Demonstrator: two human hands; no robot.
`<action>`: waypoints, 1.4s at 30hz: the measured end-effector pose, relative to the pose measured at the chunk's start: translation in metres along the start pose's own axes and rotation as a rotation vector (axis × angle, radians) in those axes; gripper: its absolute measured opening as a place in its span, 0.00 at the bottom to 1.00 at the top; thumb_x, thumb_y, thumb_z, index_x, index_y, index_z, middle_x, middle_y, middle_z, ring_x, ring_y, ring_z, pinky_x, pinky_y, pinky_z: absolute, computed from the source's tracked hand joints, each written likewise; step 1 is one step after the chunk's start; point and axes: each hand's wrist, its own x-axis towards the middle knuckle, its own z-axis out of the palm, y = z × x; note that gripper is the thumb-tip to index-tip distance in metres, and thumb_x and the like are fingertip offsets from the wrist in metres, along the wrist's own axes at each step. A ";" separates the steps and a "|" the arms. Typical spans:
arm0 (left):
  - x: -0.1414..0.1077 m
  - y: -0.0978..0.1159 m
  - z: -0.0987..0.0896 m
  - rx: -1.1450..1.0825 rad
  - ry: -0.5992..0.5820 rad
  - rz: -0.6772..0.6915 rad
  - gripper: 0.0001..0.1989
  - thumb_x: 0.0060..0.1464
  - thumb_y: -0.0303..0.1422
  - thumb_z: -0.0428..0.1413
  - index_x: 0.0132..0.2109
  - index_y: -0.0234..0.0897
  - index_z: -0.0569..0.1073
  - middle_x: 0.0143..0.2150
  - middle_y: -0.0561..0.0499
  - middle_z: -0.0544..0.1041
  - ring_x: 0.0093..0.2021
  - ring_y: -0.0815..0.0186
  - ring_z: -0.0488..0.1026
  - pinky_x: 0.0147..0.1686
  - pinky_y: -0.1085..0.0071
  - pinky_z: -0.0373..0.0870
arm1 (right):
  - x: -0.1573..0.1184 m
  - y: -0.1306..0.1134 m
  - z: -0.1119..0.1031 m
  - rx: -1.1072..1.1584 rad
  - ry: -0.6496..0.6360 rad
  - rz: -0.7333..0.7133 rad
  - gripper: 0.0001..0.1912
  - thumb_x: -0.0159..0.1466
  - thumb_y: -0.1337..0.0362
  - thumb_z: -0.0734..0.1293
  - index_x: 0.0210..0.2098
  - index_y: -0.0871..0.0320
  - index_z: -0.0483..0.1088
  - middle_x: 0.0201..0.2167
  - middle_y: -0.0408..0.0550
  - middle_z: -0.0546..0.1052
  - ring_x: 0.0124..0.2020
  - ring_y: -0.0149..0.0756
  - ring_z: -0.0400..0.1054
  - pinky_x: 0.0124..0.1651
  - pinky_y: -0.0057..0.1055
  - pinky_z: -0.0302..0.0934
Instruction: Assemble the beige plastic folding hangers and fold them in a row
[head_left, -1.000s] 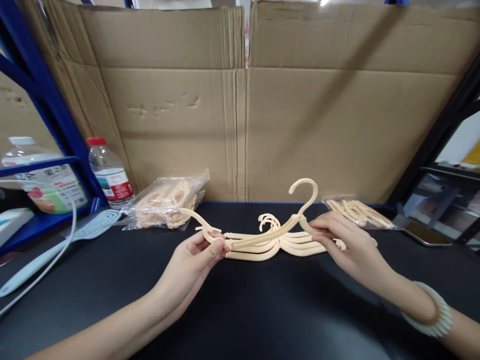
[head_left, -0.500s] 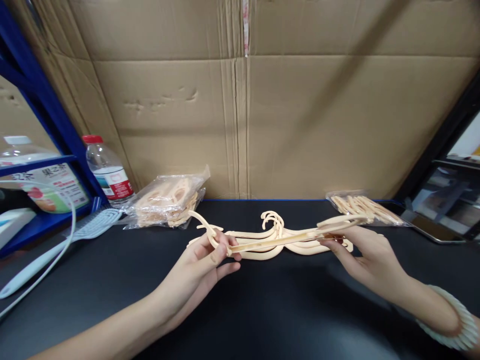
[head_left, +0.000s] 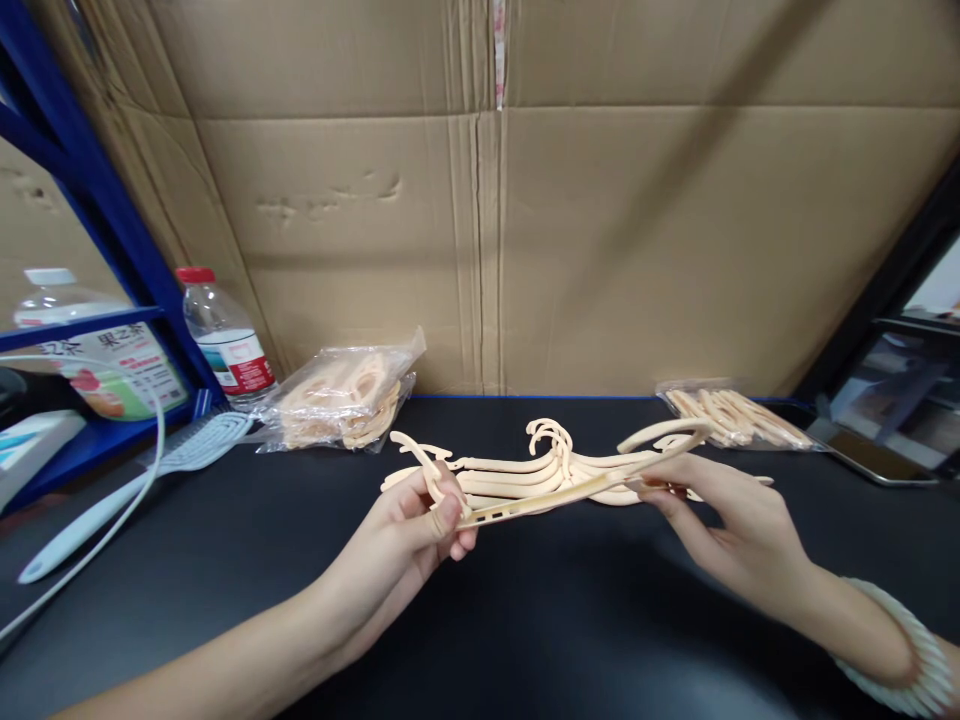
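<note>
Between both hands a beige plastic piece (head_left: 551,497) is held above the black table, its slotted edge showing near the left end. My left hand (head_left: 424,520) pinches that end, where a curved part sticks up past the fingers. My right hand (head_left: 697,500) grips the other end, beside a curved arm that rises over the fingers. Behind the held piece lie several beige hangers (head_left: 510,478) stacked together, their hooks bunched at the middle and partly hidden by the hands.
Plastic bags of beige parts (head_left: 341,395) lie at the back left, and a bag of thin beige pieces (head_left: 739,415) at the back right. A bottle (head_left: 232,350), a brush (head_left: 202,442) and a cable (head_left: 112,530) are on the left. A dark tablet (head_left: 874,452) lies right.
The held piece has turned so that its slotted edge shows, and its left end is slightly lower. Both hands keep their grip, and the view has shifted a little.
</note>
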 end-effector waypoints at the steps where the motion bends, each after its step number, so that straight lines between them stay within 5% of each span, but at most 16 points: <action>1: 0.000 0.001 0.000 -0.004 0.002 -0.006 0.12 0.51 0.35 0.64 0.29 0.34 0.69 0.26 0.55 0.68 0.26 0.72 0.65 0.27 0.78 0.64 | 0.000 0.000 0.000 -0.007 0.004 0.000 0.09 0.63 0.74 0.62 0.39 0.55 0.68 0.31 0.44 0.77 0.31 0.32 0.73 0.35 0.27 0.67; 7: 0.000 0.005 0.003 -0.039 0.014 -0.019 0.07 0.52 0.31 0.62 0.30 0.34 0.71 0.33 0.53 0.70 0.31 0.70 0.68 0.33 0.75 0.67 | 0.002 0.002 -0.002 -0.044 -0.007 0.008 0.08 0.63 0.72 0.62 0.38 0.53 0.67 0.30 0.45 0.78 0.29 0.36 0.73 0.32 0.31 0.67; 31: 0.001 0.002 0.001 0.053 0.193 0.066 0.11 0.45 0.27 0.65 0.27 0.34 0.68 0.26 0.55 0.71 0.24 0.73 0.66 0.23 0.79 0.63 | -0.005 -0.012 0.002 -0.044 0.002 -0.004 0.12 0.62 0.72 0.64 0.44 0.54 0.69 0.35 0.45 0.80 0.32 0.36 0.75 0.37 0.31 0.70; 42: 0.001 0.003 0.002 -0.009 0.259 0.090 0.11 0.41 0.29 0.69 0.26 0.34 0.73 0.29 0.51 0.77 0.34 0.67 0.77 0.40 0.76 0.74 | -0.005 -0.011 0.005 0.009 -0.015 0.098 0.14 0.64 0.72 0.64 0.49 0.54 0.67 0.37 0.47 0.78 0.35 0.35 0.74 0.36 0.29 0.67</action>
